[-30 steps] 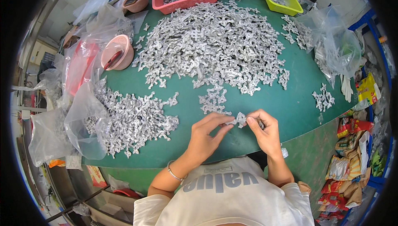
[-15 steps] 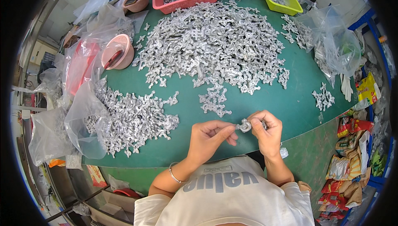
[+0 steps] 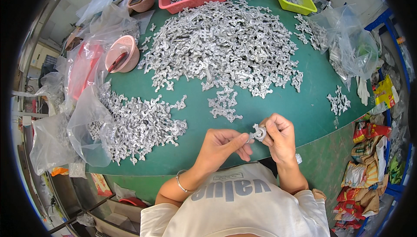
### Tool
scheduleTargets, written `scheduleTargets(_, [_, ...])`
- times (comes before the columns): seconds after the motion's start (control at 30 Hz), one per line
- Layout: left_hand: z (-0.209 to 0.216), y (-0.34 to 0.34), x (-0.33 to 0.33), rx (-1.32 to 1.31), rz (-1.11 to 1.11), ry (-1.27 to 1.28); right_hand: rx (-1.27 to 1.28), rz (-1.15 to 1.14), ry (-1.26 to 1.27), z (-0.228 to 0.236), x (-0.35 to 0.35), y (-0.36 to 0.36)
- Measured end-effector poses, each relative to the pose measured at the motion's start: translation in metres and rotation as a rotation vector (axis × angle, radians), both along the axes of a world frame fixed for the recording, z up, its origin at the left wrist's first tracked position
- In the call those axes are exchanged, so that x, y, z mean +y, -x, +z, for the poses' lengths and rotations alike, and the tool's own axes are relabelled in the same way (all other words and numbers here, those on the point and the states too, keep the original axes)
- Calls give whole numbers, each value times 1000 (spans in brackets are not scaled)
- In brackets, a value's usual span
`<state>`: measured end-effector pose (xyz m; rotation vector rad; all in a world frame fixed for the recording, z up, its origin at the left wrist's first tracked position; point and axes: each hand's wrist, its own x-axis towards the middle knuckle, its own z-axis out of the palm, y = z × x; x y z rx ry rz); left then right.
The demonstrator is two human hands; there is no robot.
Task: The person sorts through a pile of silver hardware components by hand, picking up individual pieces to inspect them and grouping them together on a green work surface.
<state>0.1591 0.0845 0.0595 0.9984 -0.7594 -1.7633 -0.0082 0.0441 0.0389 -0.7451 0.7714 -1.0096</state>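
Note:
A small silvery cast metal part (image 3: 259, 133) with curved, hook-like arms is held between my hands, close to my shirt at the table's near edge. My left hand (image 3: 226, 146) pinches its left end between thumb and fingers. Around its right side, the curled fingers of my right hand (image 3: 280, 136) close on the part; what lies inside that palm is hidden. Just beyond the hands lies a small cluster of similar metal parts (image 3: 224, 105), touching the near edge of a large heap of parts (image 3: 221, 45).
At left, a second pile (image 3: 141, 126) spills by a clear plastic bag (image 3: 89, 126). A pink bowl (image 3: 123, 54) with a dark red object stands behind it. Red (image 3: 195, 5) and yellow-green baskets (image 3: 296, 5) line the far edge. More parts (image 3: 339, 102) and a white glove (image 3: 362, 91) lie right.
My right thumb and fingers have shifted on the metal part, which has turned and moved slightly right. My left hand keeps its pinch. The piles stay as they were.

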Motion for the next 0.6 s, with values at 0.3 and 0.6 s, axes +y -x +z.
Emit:
scheduleTargets(0.3, [1, 1, 1, 95, -59, -42, 8, 5, 18, 5, 0, -1])
scheduleTargets(0.6, [-4, 3, 1, 75, -103, -10, 3, -20, 19, 8, 0, -5])
